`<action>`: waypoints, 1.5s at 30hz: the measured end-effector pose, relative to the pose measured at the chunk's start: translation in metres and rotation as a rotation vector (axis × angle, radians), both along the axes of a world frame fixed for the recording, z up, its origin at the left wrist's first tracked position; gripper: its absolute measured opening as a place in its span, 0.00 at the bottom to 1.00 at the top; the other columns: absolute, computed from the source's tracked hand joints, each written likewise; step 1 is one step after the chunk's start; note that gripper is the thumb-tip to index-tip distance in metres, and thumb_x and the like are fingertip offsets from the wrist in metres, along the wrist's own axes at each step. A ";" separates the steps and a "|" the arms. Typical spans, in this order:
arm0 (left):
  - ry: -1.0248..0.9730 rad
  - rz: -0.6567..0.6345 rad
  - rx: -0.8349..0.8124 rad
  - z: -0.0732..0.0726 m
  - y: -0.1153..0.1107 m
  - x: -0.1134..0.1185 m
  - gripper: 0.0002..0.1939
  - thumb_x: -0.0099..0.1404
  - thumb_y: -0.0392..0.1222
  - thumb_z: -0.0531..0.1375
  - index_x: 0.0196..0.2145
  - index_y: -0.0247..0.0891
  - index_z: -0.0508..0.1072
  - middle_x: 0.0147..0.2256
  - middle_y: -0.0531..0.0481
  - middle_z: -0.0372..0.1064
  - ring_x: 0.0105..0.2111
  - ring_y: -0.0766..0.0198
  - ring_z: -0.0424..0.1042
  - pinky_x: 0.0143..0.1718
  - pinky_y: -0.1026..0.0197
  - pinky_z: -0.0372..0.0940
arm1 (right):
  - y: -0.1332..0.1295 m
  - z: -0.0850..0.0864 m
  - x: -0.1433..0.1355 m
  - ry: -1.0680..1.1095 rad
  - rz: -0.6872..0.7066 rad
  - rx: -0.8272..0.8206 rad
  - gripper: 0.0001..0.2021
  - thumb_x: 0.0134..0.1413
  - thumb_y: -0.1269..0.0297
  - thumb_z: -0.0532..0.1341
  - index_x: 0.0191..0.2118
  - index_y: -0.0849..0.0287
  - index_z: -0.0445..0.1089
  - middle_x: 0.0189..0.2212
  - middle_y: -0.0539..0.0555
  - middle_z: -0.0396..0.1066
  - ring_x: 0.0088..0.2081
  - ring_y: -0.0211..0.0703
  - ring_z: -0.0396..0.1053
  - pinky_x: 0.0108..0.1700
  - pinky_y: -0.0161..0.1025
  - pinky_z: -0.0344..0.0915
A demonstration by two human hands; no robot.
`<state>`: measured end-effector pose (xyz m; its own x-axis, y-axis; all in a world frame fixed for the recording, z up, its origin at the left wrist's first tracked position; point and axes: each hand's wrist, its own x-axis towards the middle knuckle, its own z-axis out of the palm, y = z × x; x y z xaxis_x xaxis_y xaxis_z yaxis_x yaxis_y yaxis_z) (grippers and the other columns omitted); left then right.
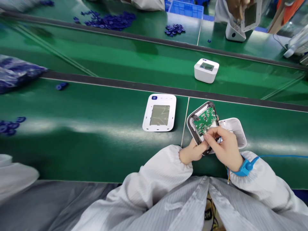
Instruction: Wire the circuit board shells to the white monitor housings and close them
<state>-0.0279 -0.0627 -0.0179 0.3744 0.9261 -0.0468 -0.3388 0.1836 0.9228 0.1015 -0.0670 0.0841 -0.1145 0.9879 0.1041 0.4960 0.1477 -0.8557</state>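
My left hand [194,151] grips the lower edge of a white housing half, tilted so that its green circuit board [205,121] faces up. Over the board's lower edge, my right hand [223,146] has thumb and index finger pinched together; what sits between them is too small to make out. Thin wires show beside those fingers, and coloured wire ends [228,180] dangle below the right wrist. Partly behind the right hand lies an open white back shell [237,130]. To the left, a white front cover [159,112] with a grey screen and blue button lies flat on the bench.
A closed white device [206,71] stands on the green belt [134,61] beyond the bench edge. Small blue parts [11,126] and a plastic bag [18,73] lie at left. A blue wrist strap [245,167] trails its cord rightward. Across the belt, another person's hand [235,8] handles a similar device.
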 end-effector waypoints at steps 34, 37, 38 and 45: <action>-0.138 -0.040 -0.109 0.000 0.001 0.001 0.25 0.56 0.62 0.67 0.37 0.36 0.77 0.31 0.49 0.71 0.35 0.60 0.70 0.45 0.54 0.68 | 0.003 0.004 0.000 -0.024 -0.013 0.013 0.06 0.59 0.66 0.61 0.31 0.57 0.72 0.26 0.49 0.75 0.27 0.38 0.71 0.34 0.35 0.68; -0.148 -0.011 -0.148 -0.004 -0.001 0.000 0.25 0.54 0.61 0.68 0.39 0.37 0.77 0.35 0.48 0.72 0.37 0.59 0.70 0.46 0.55 0.68 | 0.005 0.003 0.002 -0.054 0.002 0.042 0.06 0.59 0.66 0.61 0.31 0.56 0.71 0.25 0.48 0.74 0.27 0.37 0.70 0.34 0.35 0.68; -0.152 -0.010 -0.154 -0.004 -0.002 0.001 0.25 0.55 0.61 0.68 0.39 0.37 0.77 0.35 0.48 0.73 0.37 0.60 0.70 0.46 0.55 0.68 | 0.006 0.003 0.003 -0.061 0.005 0.056 0.06 0.59 0.66 0.61 0.30 0.56 0.71 0.25 0.48 0.74 0.27 0.37 0.70 0.34 0.35 0.67; -0.225 -0.018 -0.132 0.005 0.001 0.003 0.23 0.54 0.59 0.69 0.36 0.38 0.76 0.32 0.50 0.71 0.35 0.61 0.69 0.45 0.55 0.67 | 0.008 0.005 0.003 -0.079 0.042 0.090 0.05 0.59 0.67 0.62 0.30 0.57 0.71 0.25 0.48 0.74 0.28 0.37 0.70 0.34 0.35 0.66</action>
<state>-0.0249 -0.0614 -0.0132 0.4052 0.9107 -0.0801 -0.5288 0.3049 0.7921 0.1049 -0.0588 0.0893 -0.1665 0.9693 0.1811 0.5532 0.2439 -0.7966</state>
